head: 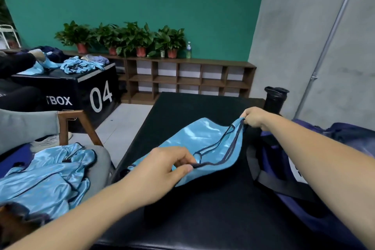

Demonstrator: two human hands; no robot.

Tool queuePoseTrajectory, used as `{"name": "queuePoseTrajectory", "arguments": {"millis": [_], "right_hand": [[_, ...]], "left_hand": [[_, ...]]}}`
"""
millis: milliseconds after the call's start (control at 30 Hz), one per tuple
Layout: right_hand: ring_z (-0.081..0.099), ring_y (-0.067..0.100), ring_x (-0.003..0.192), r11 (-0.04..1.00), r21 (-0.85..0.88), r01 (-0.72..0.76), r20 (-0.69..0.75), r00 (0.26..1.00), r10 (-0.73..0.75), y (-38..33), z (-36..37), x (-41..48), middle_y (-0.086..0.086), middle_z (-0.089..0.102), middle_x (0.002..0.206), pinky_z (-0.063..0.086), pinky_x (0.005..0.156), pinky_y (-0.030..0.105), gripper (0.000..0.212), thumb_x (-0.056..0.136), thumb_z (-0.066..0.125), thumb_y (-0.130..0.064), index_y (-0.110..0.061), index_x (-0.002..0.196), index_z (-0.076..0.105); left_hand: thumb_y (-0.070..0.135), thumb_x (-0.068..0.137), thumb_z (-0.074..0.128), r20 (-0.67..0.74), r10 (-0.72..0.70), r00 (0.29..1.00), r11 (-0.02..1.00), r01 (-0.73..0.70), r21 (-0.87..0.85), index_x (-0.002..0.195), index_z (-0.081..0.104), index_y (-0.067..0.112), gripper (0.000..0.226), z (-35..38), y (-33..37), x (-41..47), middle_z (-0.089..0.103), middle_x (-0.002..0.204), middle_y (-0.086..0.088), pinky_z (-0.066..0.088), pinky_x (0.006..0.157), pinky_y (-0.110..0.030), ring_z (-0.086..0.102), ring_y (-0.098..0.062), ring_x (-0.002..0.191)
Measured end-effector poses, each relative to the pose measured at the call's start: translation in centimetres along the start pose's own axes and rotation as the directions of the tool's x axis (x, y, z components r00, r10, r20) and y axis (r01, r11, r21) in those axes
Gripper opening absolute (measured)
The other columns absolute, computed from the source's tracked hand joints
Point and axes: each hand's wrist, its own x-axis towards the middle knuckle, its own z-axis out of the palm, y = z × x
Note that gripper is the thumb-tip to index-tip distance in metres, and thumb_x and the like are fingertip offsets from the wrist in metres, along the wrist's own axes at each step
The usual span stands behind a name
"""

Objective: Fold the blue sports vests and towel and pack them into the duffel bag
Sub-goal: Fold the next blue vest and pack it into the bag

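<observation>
Hands (162, 168) pinching blue vest (203, 144), duffel bag (284, 168) beside — contents unseen

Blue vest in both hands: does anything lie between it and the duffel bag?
Nothing visible does. The blue vest, pinched by the left hand and right hand, lies directly beside the duffel bag to its right. The black bottle stands farther back, off that path.

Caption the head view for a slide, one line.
Left hand and right hand pinch a blue vest over the black mat; duffel bag at right, more vests piled left.
</observation>
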Motion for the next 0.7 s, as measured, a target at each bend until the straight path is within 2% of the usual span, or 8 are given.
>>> {"name": "queuePoseTrajectory", "arguments": {"millis": [67,167,233,300,433,500,567,700], "right_hand": [[0.066,0.03,0.099,0.996,-0.087,0.009,0.014,1.0,-0.008,0.5,0.0,-0.9,0.014,0.075,0.104,0.051,0.082,0.035,0.037,0.098,0.047,0.01,-0.012,0.078,0.07],[0.063,0.025,0.122,0.972,-0.23,0.046,0.052,0.998,-0.035,0.2,-0.3,-2.5,0.008,0.068,0.135,0.048,0.099,0.03,0.033,0.101,0.045,0.006,-0.015,0.105,0.07],[0.06,0.027,0.13,0.908,-0.397,0.131,0.091,0.991,-0.103,-0.1,0.0,-3.4,0.004,0.062,0.141,0.048,0.108,0.035,0.038,0.099,0.045,0.003,-0.02,0.117,0.07],[0.058,0.03,0.127,0.859,-0.458,0.228,0.123,0.974,-0.193,-0.5,0.6,-4.8,0.002,0.061,0.134,0.048,0.108,0.043,0.038,0.096,0.046,0.0,-0.028,0.114,0.066],[0.063,0.021,0.113,0.86,-0.261,0.438,0.167,0.898,-0.407,-0.4,3.1,-10.4,-0.003,0.066,0.118,0.049,0.101,0.038,0.027,0.099,0.053,-0.008,-0.027,0.11,0.068],[0.065,0.008,0.105,0.847,-0.079,0.526,0.18,0.843,-0.507,-0.2,4.4,-14.6,-0.011,0.071,0.111,0.049,0.094,0.027,0.017,0.103,0.059,-0.016,-0.026,0.109,0.071],[0.065,0.008,0.103,0.816,0.041,0.576,0.223,0.791,-0.57,-0.1,5.2,-18.9,-0.012,0.073,0.107,0.046,0.086,0.018,0.013,0.108,0.059,-0.024,-0.026,0.108,0.072],[0.063,0.013,0.1,0.739,0.114,0.664,0.261,0.697,-0.667,1.8,6.0,-24.2,-0.014,0.067,0.104,0.048,0.088,0.027,0.015,0.11,0.057,-0.035,-0.026,0.108,0.068]], "left_hand": [[0.025,0.103,0.07,0.07,0.011,0.997,1.0,-0.01,-0.015,0.107,0.076,0.031,0.009,2.1,0.4,0.0,0.069,0.096,0.022,0.046,0.075,-0.011,0.066,0.003,0.088],[0.028,0.102,0.069,0.145,0.056,0.988,0.998,-0.057,0.005,0.107,0.074,0.029,0.007,4.9,0.7,0.0,0.069,0.097,0.017,0.045,0.08,-0.011,0.064,-0.003,0.097],[0.03,0.103,0.067,0.188,0.072,0.979,0.997,-0.079,0.026,0.108,0.072,0.031,0.008,6.4,0.7,-0.1,0.067,0.098,0.017,0.046,0.084,-0.013,0.062,-0.002,0.097],[0.034,0.103,0.065,0.223,0.084,0.971,0.994,-0.096,0.042,0.11,0.07,0.032,0.009,7.5,0.7,-0.2,0.067,0.101,0.017,0.049,0.089,-0.019,0.061,-0.001,0.099],[0.035,0.104,0.064,0.258,0.094,0.962,0.993,-0.111,0.052,0.113,0.069,0.031,0.011,8.8,1.1,-0.5,0.067,0.106,0.015,0.05,0.092,-0.023,0.06,-0.001,0.102],[0.034,0.103,0.065,0.234,0.102,0.967,0.993,-0.113,0.037,0.113,0.069,0.032,0.011,8.9,1.2,-0.6,0.068,0.105,0.016,0.051,0.092,-0.026,0.062,0.0,0.101],[0.032,0.102,0.066,0.196,0.099,0.976,0.995,-0.102,0.006,0.11,0.068,0.032,0.009,8.7,1.3,-0.6,0.069,0.101,0.017,0.053,0.091,-0.028,0.064,-0.002,0.098],[0.028,0.098,0.072,0.125,0.075,0.989,0.996,-0.069,-0.057,0.103,0.067,0.033,0.008,8.6,1.2,-0.8,0.072,0.093,0.018,0.055,0.086,-0.028,0.069,-0.005,0.095]]}}
